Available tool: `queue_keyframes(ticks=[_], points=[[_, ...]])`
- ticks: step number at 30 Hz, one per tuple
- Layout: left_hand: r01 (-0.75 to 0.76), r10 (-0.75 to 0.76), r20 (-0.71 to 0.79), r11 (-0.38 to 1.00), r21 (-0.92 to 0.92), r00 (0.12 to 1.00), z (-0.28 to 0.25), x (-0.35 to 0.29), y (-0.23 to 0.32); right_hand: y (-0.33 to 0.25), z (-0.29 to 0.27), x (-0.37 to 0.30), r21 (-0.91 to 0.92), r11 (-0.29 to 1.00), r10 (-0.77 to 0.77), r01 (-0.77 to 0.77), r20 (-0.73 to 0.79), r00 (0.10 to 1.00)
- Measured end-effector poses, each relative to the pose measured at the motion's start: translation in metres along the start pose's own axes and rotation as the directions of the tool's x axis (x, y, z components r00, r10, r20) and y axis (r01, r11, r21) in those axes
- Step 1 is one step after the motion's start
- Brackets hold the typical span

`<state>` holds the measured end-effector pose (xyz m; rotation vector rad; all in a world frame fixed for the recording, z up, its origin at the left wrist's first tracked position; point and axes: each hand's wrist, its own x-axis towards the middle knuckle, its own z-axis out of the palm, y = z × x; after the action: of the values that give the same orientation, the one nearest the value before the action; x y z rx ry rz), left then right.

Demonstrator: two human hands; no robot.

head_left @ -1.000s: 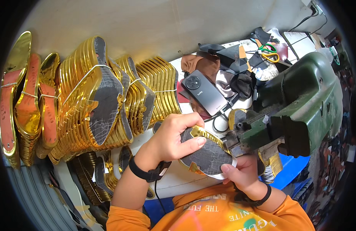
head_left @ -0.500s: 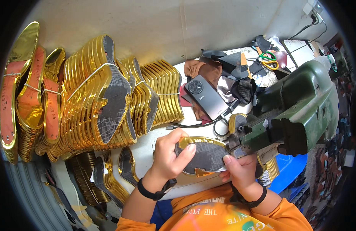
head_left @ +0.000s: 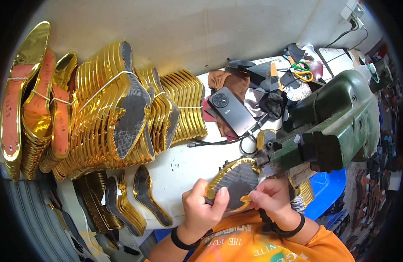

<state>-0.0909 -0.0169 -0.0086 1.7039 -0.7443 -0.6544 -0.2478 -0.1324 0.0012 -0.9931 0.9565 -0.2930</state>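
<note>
A shoe insole (head_left: 236, 180), dark grey underneath with a gold foil rim, lies between my hands, its far edge at the metal head of a green machine (head_left: 345, 118). My left hand (head_left: 204, 206) is closed on the insole's left end, thumb flat on the grey face and fingers curled beneath. With thumb and fingertips pinched together, my right hand (head_left: 273, 198) grips the gold foil at the near right edge. Along the far left rim the foil lies in small pleats over the grey face. The right hand's lower fingers are partly hidden.
Tied stacks of gold insoles (head_left: 109, 105) stand on the left of the white table (head_left: 179, 163). Loose insoles (head_left: 150, 196) lie at the near edge. Behind are a phone (head_left: 233, 111), cables (head_left: 214, 143), fabric scraps (head_left: 253, 74) and scissors (head_left: 302, 72). A blue bin (head_left: 325, 192) sits right.
The insole has turned and its near end has swung toward me. More pleated foil shows along its far left rim. My left hand has moved right and nearer; my right hand now pinches the foil.
</note>
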Motion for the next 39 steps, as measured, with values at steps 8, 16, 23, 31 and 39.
queue_keyframes(ticks=[8,16,23,31,39], points=[[0.210,-0.188,0.221,0.974,-0.085,0.957,0.009,-0.012,-0.007,0.001,-0.017,-0.006,-0.192,0.980,-0.055,0.055,0.001,0.998],[0.316,-0.203,0.334,0.889,-0.331,0.921,0.012,0.001,0.006,0.000,-0.012,0.003,-0.225,0.957,-0.205,0.183,-0.081,0.975],[0.281,-0.184,0.256,0.862,-0.422,0.949,0.018,0.000,0.003,0.000,-0.006,0.005,-0.262,0.945,-0.237,0.196,-0.136,0.962],[0.217,-0.157,0.178,0.893,-0.395,0.971,0.023,0.001,0.004,-0.002,-0.001,0.005,-0.255,0.944,-0.258,0.208,-0.182,0.949],[0.170,-0.117,0.160,0.913,-0.371,0.980,0.022,0.000,-0.006,-0.002,-0.004,0.006,-0.328,0.920,-0.275,0.216,-0.143,0.951]])
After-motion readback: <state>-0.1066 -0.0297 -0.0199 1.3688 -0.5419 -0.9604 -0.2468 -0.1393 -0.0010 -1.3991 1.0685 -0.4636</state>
